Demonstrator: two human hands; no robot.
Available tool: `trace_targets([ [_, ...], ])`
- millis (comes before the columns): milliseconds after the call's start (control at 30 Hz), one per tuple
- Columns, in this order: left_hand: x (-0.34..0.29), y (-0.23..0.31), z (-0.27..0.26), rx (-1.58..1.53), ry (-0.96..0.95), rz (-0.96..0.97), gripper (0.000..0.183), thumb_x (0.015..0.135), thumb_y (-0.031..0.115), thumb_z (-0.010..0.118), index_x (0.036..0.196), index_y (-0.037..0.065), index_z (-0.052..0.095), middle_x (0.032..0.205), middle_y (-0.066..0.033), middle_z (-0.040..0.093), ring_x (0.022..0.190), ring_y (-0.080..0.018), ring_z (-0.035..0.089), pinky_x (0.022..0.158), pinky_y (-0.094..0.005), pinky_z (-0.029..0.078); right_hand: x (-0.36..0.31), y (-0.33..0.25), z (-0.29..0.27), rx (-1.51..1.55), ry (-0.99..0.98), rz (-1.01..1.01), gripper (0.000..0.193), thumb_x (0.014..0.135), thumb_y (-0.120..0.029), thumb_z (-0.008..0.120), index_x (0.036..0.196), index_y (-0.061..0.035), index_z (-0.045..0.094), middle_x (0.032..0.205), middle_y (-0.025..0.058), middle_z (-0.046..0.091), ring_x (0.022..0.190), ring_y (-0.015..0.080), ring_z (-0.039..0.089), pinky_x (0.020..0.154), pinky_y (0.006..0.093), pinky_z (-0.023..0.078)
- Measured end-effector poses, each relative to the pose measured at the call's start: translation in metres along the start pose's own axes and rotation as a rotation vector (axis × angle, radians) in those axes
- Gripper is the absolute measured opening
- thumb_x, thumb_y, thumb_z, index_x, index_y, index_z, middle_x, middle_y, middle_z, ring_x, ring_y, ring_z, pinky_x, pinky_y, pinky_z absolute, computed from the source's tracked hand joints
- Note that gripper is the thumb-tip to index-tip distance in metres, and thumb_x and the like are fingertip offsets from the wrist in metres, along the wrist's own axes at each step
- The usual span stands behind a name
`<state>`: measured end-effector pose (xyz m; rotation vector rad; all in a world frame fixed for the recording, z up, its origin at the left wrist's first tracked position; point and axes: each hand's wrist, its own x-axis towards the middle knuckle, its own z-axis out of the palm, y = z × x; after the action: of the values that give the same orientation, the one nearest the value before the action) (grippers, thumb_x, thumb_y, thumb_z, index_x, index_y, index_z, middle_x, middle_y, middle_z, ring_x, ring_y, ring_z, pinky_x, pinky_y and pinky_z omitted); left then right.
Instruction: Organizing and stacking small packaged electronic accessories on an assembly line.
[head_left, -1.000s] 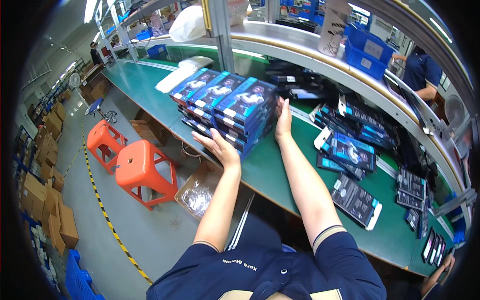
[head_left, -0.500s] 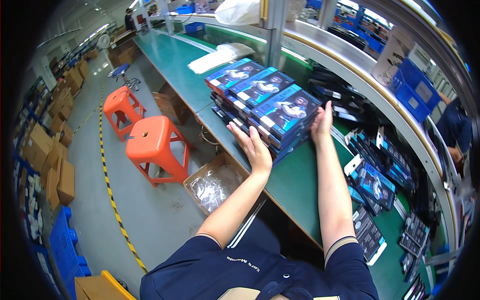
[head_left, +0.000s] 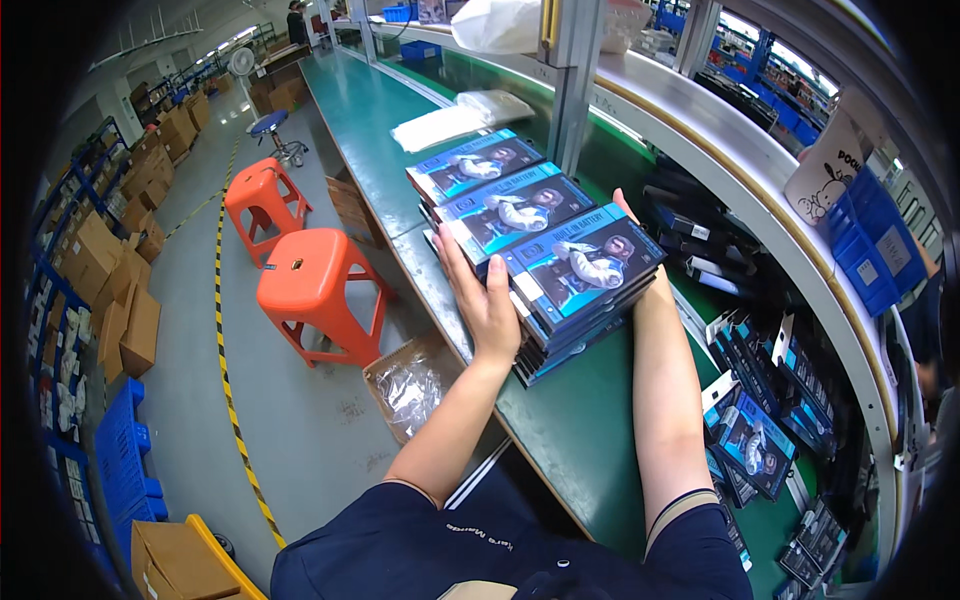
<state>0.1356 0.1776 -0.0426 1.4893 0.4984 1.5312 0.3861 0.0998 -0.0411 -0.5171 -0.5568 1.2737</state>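
Several flat black-and-blue boxes with a figure in white pictured on top lie in adjoining stacks on the green workbench: a near stack (head_left: pixel 588 262), a middle stack (head_left: pixel 518 207) and a far stack (head_left: pixel 474 162). My left hand (head_left: pixel 486 308) lies along their left side, fingers stretched out and thumb raised beside the near stack. Against the near stack's right side is my right hand (head_left: pixel 655 288); its fingertips reach up past the box edge, while most of its fingers are hidden behind the boxes. The near stack's lower boxes sit unevenly.
Loose boxes (head_left: pixel 752 442) lie in heaps along the bench's right side, below a shelf holding a blue bin (head_left: pixel 872 245). White plastic bags (head_left: pixel 460 120) lie beyond the stacks. Left of the bench are orange stools (head_left: pixel 315 290) and a carton of clear plastic (head_left: pixel 410 392).
My left hand has moved farther along the left side of the stacks. My right hand has shifted behind the near stack's right side, so less of it shows. The view has shifted slightly.
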Motion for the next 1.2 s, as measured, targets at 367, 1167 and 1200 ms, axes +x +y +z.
trace_targets([
  [367, 0.013, -0.015, -0.008, -0.138, 0.034, -0.108, 0.064, 0.104, 0.04, 0.028, 0.155, 0.005, 0.013, 0.163, -0.0124, 0.011, 0.151, -0.0259, 0.003, 0.12, -0.0393, 0.002, 0.016, 0.003, -0.004, -0.083, 0.09, -0.069, 0.069, 0.1, -0.056, 0.039, 0.145, -0.0041, 0.042, 0.138, 0.012, 0.053, 0.123, 0.0258, 0.056, 0.105, 0.0402, 0.045],
  [1167, 0.136, -0.139, -0.016, -0.344, -0.204, -0.35, 0.078, 0.092, 0.07, 0.041, 0.135, 0.005, 0.044, 0.115, -0.0117, 0.06, 0.101, -0.0198, 0.064, 0.082, -0.0313, 0.056, 0.053, -0.001, -0.012, -0.122, -0.051, 0.036, 0.073, 0.101, -0.058, 0.035, 0.153, -0.0072, 0.026, 0.151, 0.0154, 0.04, 0.134, 0.0304, 0.045, 0.111, 0.0444, 0.038],
  [1200, 0.139, -0.132, -0.051, -0.251, -0.161, -0.315, 0.078, 0.092, 0.07, 0.042, 0.136, 0.005, 0.043, 0.116, -0.0119, 0.059, 0.102, -0.0198, 0.064, 0.082, -0.0312, 0.055, -0.07, 0.067, -0.038, -0.086, -0.113, 0.086, 0.073, 0.101, -0.058, 0.035, 0.153, -0.0072, 0.026, 0.151, 0.0154, 0.04, 0.134, 0.0304, 0.045, 0.111, 0.0444, 0.038],
])
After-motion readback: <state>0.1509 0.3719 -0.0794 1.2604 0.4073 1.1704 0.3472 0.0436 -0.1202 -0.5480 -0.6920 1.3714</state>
